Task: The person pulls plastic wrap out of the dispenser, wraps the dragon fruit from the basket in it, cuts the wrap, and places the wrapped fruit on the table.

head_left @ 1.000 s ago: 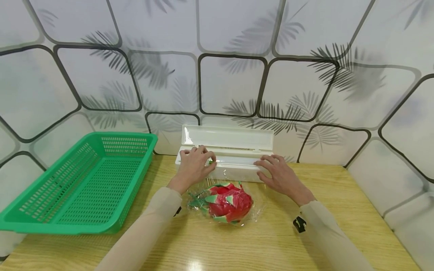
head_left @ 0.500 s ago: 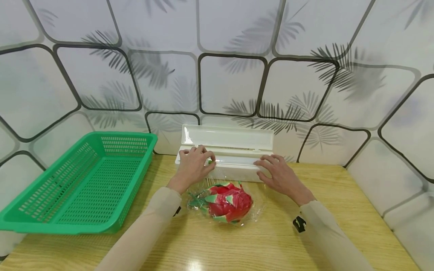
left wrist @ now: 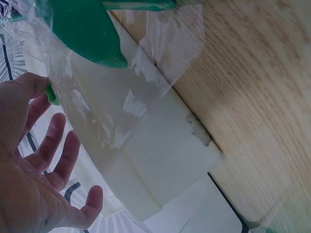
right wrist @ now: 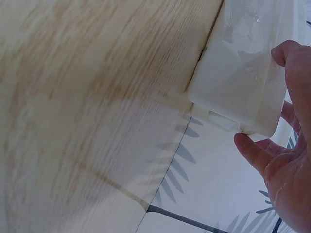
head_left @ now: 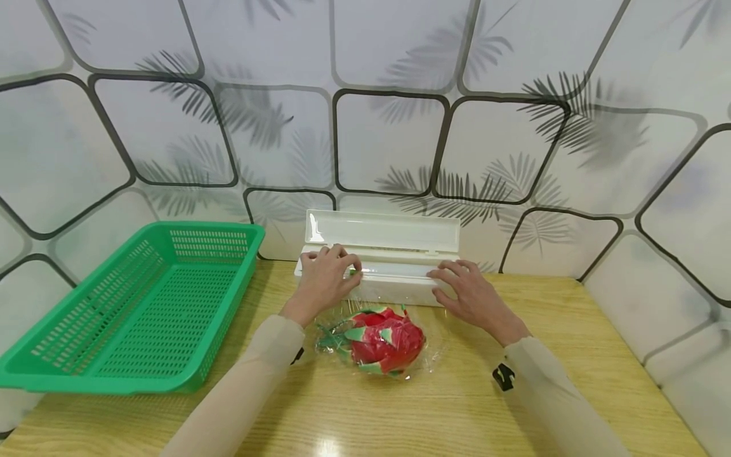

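Observation:
A white cling film dispenser (head_left: 400, 293) stands at the back of the table with its lid (head_left: 382, 231) raised. At its left part, my left hand (head_left: 324, 280) pinches a small green slider (left wrist: 52, 94) between thumb and forefinger; the other fingers are loosely bent. My right hand (head_left: 475, 297) grips the dispenser's right end, thumb on the front and fingers over the top and end. Clear cling film (left wrist: 167, 46) hangs over the dispenser's front. In front of it lies a red dragon fruit (head_left: 391, 343) with green scales, on or under the film; which, I cannot tell.
A large green plastic basket (head_left: 122, 385) stands at the left of the wooden table (head_left: 394, 419). A patterned wall (head_left: 388, 139) rises right behind the dispenser and along the right side.

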A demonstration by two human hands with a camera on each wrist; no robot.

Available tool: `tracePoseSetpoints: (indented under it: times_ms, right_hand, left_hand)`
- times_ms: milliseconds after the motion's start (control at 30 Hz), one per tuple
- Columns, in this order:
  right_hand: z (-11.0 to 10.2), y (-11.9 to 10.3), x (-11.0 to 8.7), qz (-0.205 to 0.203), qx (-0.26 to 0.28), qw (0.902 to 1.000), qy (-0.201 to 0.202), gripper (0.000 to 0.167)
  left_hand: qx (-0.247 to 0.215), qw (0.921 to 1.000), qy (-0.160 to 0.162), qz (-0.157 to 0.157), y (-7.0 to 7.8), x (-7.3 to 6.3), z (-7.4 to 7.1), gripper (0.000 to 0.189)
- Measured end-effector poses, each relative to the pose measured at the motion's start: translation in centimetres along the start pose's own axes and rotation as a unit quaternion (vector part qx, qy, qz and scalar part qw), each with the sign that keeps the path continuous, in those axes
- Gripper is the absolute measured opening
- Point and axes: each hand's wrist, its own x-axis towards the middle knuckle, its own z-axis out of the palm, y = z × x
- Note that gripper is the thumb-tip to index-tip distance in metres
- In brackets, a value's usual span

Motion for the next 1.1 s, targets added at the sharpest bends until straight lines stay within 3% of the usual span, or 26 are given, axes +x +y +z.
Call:
tracePoseSetpoints:
  times_ms: [733,1100]
  right_hand:
    - [0.52,0.23,-0.11,-0.005,-0.003,0.9999,0.01,0.028]
    - [0.41,0.22,-0.08,-0.007,-0.004,0.9998,0.016,0.028]
  left_hand:
    - [-0.014,0.9998,0.012,-0.004,-0.51,-0.25,0.23,0.013]
    - [0.003,0.9999,0.012,-0.001,-0.68,-0.27,0.22,0.014]
